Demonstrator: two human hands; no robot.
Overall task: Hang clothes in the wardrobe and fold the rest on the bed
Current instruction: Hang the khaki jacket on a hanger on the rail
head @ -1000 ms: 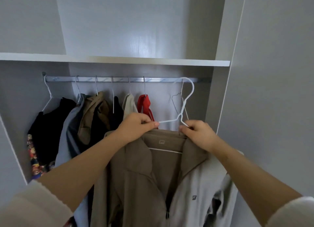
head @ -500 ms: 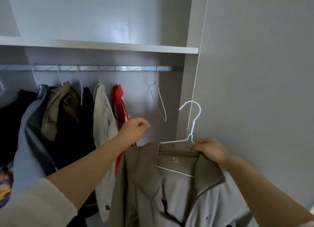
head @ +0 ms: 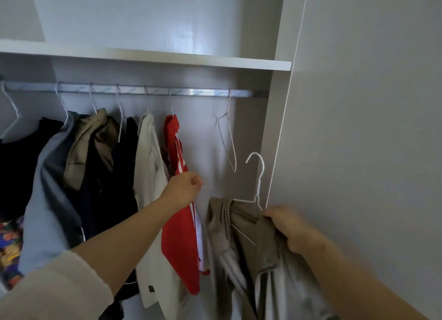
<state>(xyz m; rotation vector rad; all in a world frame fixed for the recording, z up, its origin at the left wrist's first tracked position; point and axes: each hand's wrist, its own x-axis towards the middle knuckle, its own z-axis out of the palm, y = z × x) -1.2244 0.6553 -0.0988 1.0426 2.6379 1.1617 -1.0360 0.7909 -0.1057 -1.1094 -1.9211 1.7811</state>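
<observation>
1. Inside a grey wardrobe (head: 273, 128): rail (head: 153, 91) high above both hands, under a shelf (head: 167, 56), hung with dark, beige, white and red clothes above and to the left of the left hand.
2. Right hand (head: 290, 226): clamped on the collar of the jacket (head: 239, 238) and the neck of its white hanger (head: 259, 176). Hook free just above the knuckles, well below the rail.
3. Left hand (head: 184, 188): curled, up against the red garment (head: 179, 243). Too blurred to tell whether pinching cloth or closed on nothing. Well apart from the right hand.
4. Jacket: bunched, draped beneath and to the left of the right hand, seemingly gathered toward one end of the wire.
5. Likely to slip off the hanger on the lift, carried by one hand only and sitting lopsided.
6. Hook close to the wardrobe's side panel and just below the empty hanger (head: 227, 140), up between the hands. Could snag, or knock that one off the rail, if raised carelessly.
7. Could crowd the red garment if hooked too near the left hand.
</observation>
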